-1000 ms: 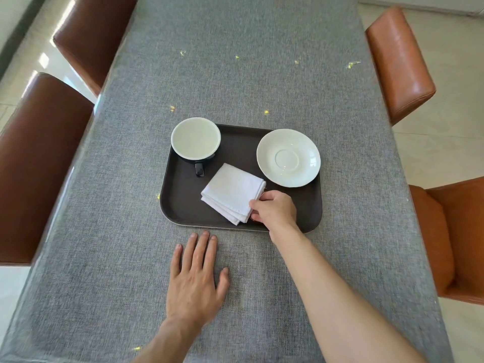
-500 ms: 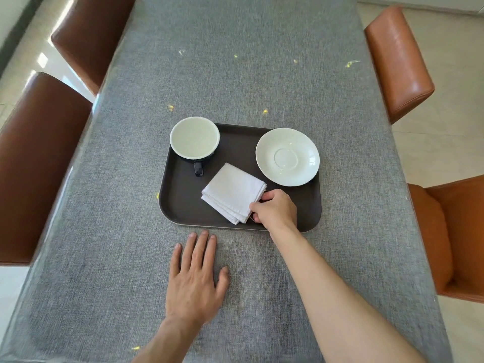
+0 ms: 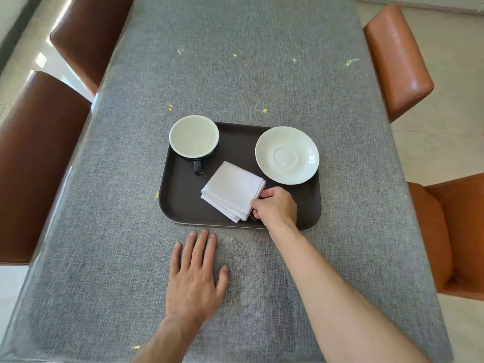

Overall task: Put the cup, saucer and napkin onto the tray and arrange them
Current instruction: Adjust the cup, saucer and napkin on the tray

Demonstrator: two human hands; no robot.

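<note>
Napkin (image 3: 233, 191) unmoved, right hand (image 3: 275, 206) still pinching its edge; left hand (image 3: 195, 279) stays flat, empty.

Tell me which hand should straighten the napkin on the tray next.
Right. The right hand already has its fingers on the folded white napkin's near corner, over the dark tray. The left hand lies flat on the grey tablecloth, short of the tray's near rim.

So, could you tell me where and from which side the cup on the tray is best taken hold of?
Probably by the handle, which sticks out of the cup toward the person. Come in from the near side, over the bare patch of tray left of the napkin. The wide round body looks harder for fingers to span.
</note>
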